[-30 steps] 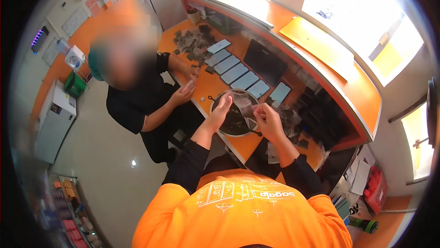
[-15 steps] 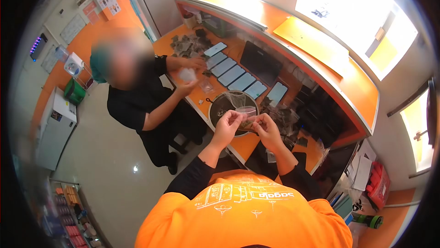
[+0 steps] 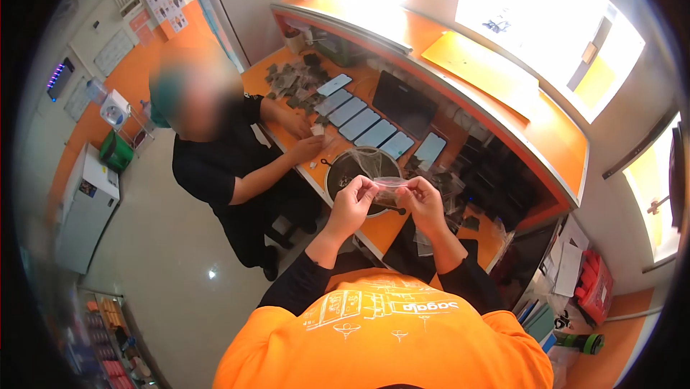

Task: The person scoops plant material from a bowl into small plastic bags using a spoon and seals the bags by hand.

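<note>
Above a round dark pan (image 3: 336,175) with small loop handles, my left hand (image 3: 352,204) and my right hand (image 3: 425,206) pinch opposite ends of a small clear zip bag (image 3: 390,183). The fingers of both hands are closed on its top edge, and the bag is stretched level between them. What it contains is too small to make out. More clear plastic (image 3: 369,160) lies over the pan's far side, and the pan's contents are partly hidden. To the right of my right hand, several small packets (image 3: 451,191) lie in a heap.
Several phones (image 3: 353,119) lie in a row beside a dark laptop (image 3: 405,104). Further left is a pile of small dark packets (image 3: 291,81). A co-worker (image 3: 219,152) sits at the left with a small white piece (image 3: 318,130) at the fingers. An orange shelf (image 3: 503,80) overhangs the desk.
My hands have pulled the bag's top edge straighter and slightly apart. The co-worker's hands have come lower and closer together, and the larger whitish plastic there is out of sight.
</note>
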Motion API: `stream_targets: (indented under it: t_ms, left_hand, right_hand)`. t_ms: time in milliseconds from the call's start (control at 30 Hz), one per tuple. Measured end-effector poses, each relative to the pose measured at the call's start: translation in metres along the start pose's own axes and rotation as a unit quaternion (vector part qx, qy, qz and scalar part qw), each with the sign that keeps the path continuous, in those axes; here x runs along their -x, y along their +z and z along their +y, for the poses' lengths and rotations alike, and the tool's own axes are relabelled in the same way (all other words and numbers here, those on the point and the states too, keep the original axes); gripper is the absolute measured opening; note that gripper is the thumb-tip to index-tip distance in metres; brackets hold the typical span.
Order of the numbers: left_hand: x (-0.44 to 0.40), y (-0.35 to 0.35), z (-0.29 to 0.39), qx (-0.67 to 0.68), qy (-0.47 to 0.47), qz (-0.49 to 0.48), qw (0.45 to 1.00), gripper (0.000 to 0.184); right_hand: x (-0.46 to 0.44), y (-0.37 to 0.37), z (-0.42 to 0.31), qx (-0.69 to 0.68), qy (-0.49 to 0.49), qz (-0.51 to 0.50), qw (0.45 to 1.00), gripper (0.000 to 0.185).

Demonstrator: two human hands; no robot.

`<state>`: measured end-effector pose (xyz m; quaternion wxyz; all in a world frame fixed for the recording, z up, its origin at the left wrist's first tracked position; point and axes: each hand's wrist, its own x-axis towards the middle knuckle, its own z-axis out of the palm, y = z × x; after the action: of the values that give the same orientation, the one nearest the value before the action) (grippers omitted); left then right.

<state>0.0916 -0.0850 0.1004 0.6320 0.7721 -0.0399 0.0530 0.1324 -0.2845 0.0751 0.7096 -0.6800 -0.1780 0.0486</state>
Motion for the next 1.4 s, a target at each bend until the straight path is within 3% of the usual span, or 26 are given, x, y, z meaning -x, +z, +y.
stream_targets:
  t_ms: [33, 233, 333, 367, 467, 500, 600, 667, 733, 833, 933, 1100, 1200, 1233, 1333, 1400]
  left_hand:
    - [0.001, -0.001, 0.001, -0.039, 0.0, 0.0, 0.999, 0.016]
    - [0.006, 0.017, 0.017, 0.096, 0.078, 0.085, 0.989, 0.037]
    - [0.004, 0.016, 0.009, -0.008, 0.162, -0.007, 0.987, 0.051]
    - [0.007, 0.016, 0.009, -0.012, 0.118, -0.084, 0.989, 0.06]
    - [0.013, 0.032, 0.006, 0.0, 0.117, 0.092, 0.989, 0.069]
    - [0.014, 0.031, 0.007, 0.022, 0.119, 0.062, 0.991, 0.075]
    - [0.013, 0.021, 0.013, -0.115, 0.197, -0.059, 0.972, 0.081]
    - [0.016, 0.031, 0.025, 0.009, 0.186, 0.137, 0.973, 0.079]
    - [0.009, 0.018, 0.015, -0.154, 0.247, -0.023, 0.956, 0.078]
    - [0.02, 0.032, 0.025, -0.104, 0.23, 0.069, 0.965, 0.072]
    - [0.008, 0.028, 0.023, 0.033, 0.149, 0.246, 0.957, 0.073]
    - [0.013, 0.042, 0.021, 0.025, 0.197, 0.162, 0.967, 0.077]
    - [0.015, 0.046, 0.025, 0.016, 0.202, 0.133, 0.97, 0.065]
    - [0.011, 0.041, 0.024, 0.023, 0.216, 0.087, 0.972, 0.042]
    - [0.022, 0.038, 0.026, -0.024, 0.144, 0.091, 0.985, 0.025]
    - [0.021, 0.037, 0.037, -0.023, 0.166, 0.145, 0.975, 0.018]
  right_hand:
    - [0.001, 0.0, 0.002, 0.033, -0.023, 0.006, 0.999, 0.012]
    - [0.005, 0.005, -0.013, -0.014, -0.015, 0.054, 0.998, 0.01]
    - [0.005, 0.009, -0.021, 0.079, -0.095, 0.049, 0.991, 0.012]
    - [0.006, 0.012, -0.024, 0.063, -0.08, 0.053, 0.993, 0.013]
    - [0.006, 0.014, -0.027, 0.033, -0.057, 0.064, 0.996, 0.013]
    - [0.005, 0.013, -0.025, 0.035, -0.065, 0.066, 0.995, 0.013]
    - [0.001, 0.013, -0.018, 0.016, -0.086, 0.089, 0.992, 0.012]
    - [0.001, 0.012, -0.018, -0.003, -0.08, 0.088, 0.993, 0.011]
    - [0.003, 0.012, -0.026, -0.019, -0.057, 0.068, 0.996, 0.01]
    - [0.003, 0.01, -0.026, -0.06, -0.062, 0.079, 0.993, 0.009]
    - [0.004, 0.003, -0.026, -0.074, -0.065, 0.071, 0.993, 0.009]
    - [0.008, 0.001, -0.043, -0.069, -0.078, 0.065, 0.992, 0.008]
    - [0.01, 0.003, -0.049, -0.075, -0.096, 0.055, 0.991, 0.009]
    - [0.013, 0.003, -0.05, -0.078, -0.101, 0.048, 0.991, 0.009]
    - [0.021, 0.001, -0.055, -0.04, -0.087, 0.03, 0.995, 0.009]
    - [0.027, 0.014, -0.074, -0.066, -0.12, 0.061, 0.989, 0.014]
